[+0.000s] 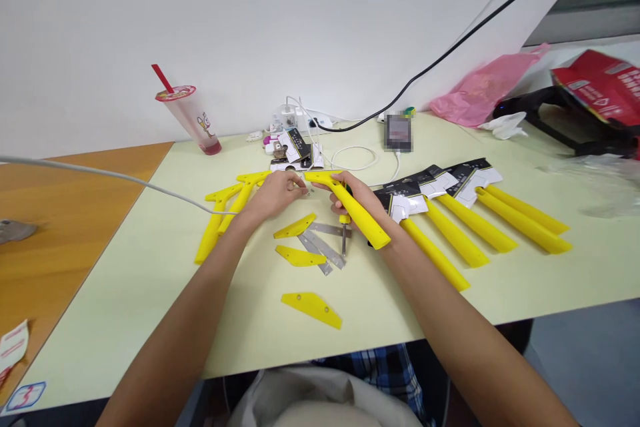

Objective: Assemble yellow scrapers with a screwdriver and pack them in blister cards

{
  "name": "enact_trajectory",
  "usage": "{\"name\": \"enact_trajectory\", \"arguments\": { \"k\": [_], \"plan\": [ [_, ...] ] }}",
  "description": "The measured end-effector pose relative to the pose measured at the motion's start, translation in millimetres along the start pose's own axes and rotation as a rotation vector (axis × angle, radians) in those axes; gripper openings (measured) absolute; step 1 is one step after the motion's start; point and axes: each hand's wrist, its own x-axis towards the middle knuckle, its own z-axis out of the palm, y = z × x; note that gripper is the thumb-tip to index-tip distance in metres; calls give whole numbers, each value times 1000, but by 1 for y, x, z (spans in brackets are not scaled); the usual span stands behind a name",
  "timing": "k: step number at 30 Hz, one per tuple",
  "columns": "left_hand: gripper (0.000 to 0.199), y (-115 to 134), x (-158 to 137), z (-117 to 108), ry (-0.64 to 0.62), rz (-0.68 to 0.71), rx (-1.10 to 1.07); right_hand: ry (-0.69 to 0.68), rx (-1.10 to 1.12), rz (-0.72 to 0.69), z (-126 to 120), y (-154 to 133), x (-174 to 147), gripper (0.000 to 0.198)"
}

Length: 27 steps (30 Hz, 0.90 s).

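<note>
My right hand (357,193) is closed round a yellow scraper handle (363,213), its wide head pointing left. A screwdriver (345,230) with a yellow and black grip hangs shaft-down from the same hand. My left hand (280,192) is low over the table with curled fingertips pinched together, beside tiny screws (310,193); anything between the fingertips is too small to make out. Yellow scraper handles (213,233) lie by my left forearm. In front of my hands are yellow blade covers (300,256) with holes and several grey blades (323,247).
Several yellow scrapers (455,230) with black-and-white packaging on their heads lie at right. Behind are a cup with a red straw (187,117), a power strip (310,123), a phone (399,133) and white cables. A pink bag (485,90) lies back right. A grey cable (120,178) crosses at left.
</note>
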Motion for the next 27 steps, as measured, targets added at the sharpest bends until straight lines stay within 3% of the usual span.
{"name": "enact_trajectory", "arguments": {
  "k": [9,16,27],
  "plan": [
    [23,-10,8,13,-33,117,-72,11,14,12,-1,1,-1,28],
    [26,-6,5,10,7,85,-55,14,11,17,0,-1,-2,28],
    [28,-14,8,13,-42,114,-76,17,14,2,0,-1,-2,30]
  ]
}}
